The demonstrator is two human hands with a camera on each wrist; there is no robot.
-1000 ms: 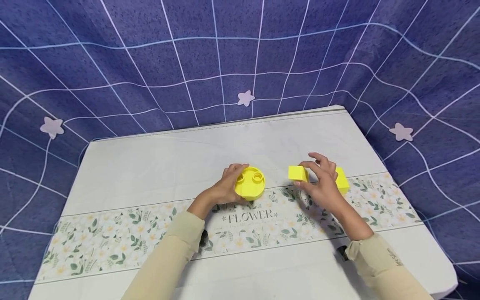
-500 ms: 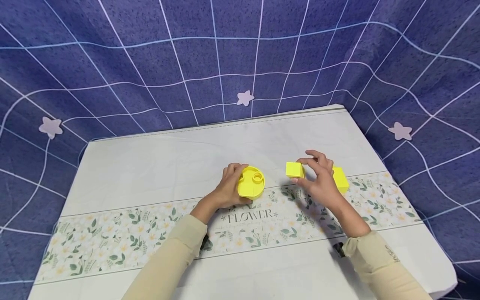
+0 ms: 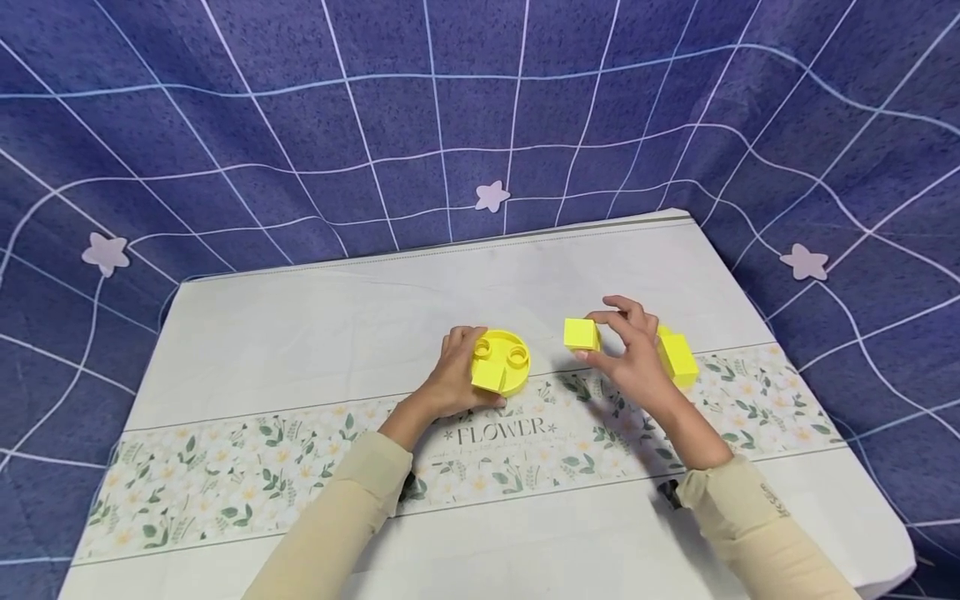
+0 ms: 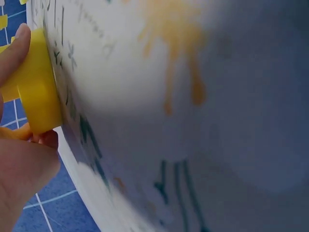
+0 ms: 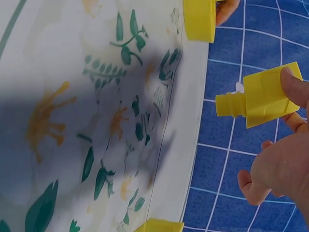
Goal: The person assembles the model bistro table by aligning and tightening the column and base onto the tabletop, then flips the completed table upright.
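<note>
"FLOWER" [image 3: 501,432] on tablecloth [image 3: 330,333]; lettering [image 3: 775,500] on right sleeve [image 3: 765,546] illegible.

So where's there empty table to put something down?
The table has room left of the left hand, along the back by the curtain, and in front between the two sleeves. It's crowded around the round yellow piece, the yellow block pinched in the right hand, and the other yellow block beside that hand.

Head view: the left hand [image 3: 450,379] covers one side of the base [image 3: 501,342]; the right hand [image 3: 633,362] hides part of the block [image 3: 681,362] beside it. Fine print [image 3: 502,447] between the hands is too small to read. Left wrist view: left hand cropped by the left edge; cloth [image 4: 217,121] beside it blurred.
</note>
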